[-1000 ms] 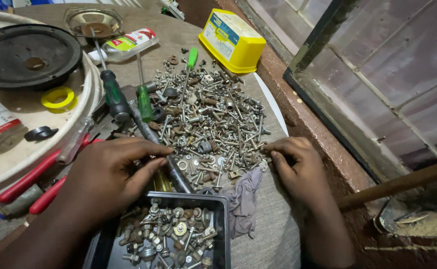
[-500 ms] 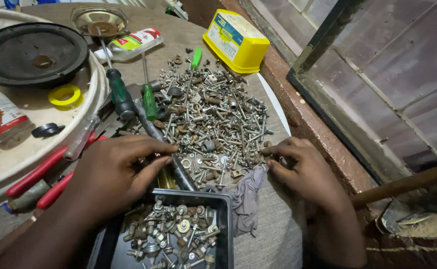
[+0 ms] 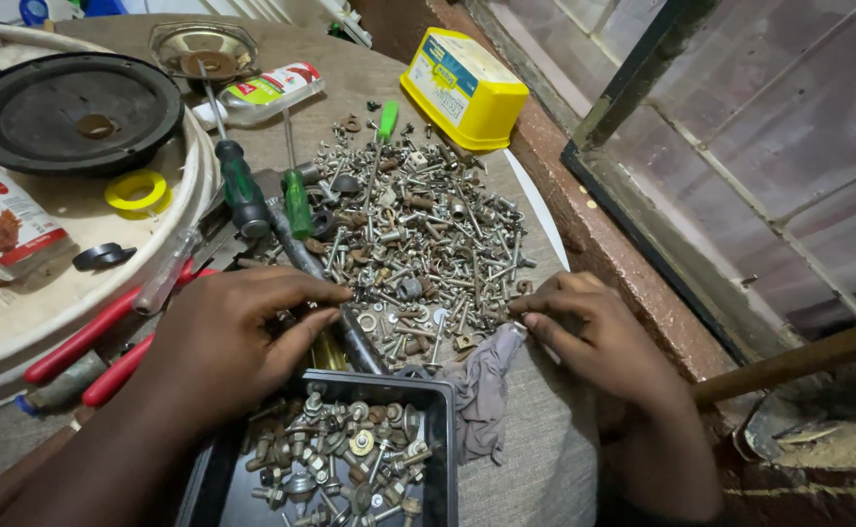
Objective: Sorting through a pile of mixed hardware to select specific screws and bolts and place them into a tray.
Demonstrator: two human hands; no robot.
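Metal screws, nuts and washers lie in a loose pile (image 3: 418, 244) spread flat on the cloth-covered bench (image 3: 535, 459), likely so single pieces can be picked out. Left hand (image 3: 238, 337) rests at the pile's near-left edge, fingers curled with thumb meeting fingertips as if pinching a small piece; what it has hold of, cannot tell. Right hand (image 3: 599, 337) sits at the near-right edge, fingers bent down onto the hardware, nothing visibly gripped. Black tray (image 3: 438, 439) of sorted pieces sits just near of the hands, within easy reach. Green screwdrivers (image 3: 243, 185) and red-handled pliers (image 3: 86, 337) lie left, yellow box (image 3: 462, 88) far.
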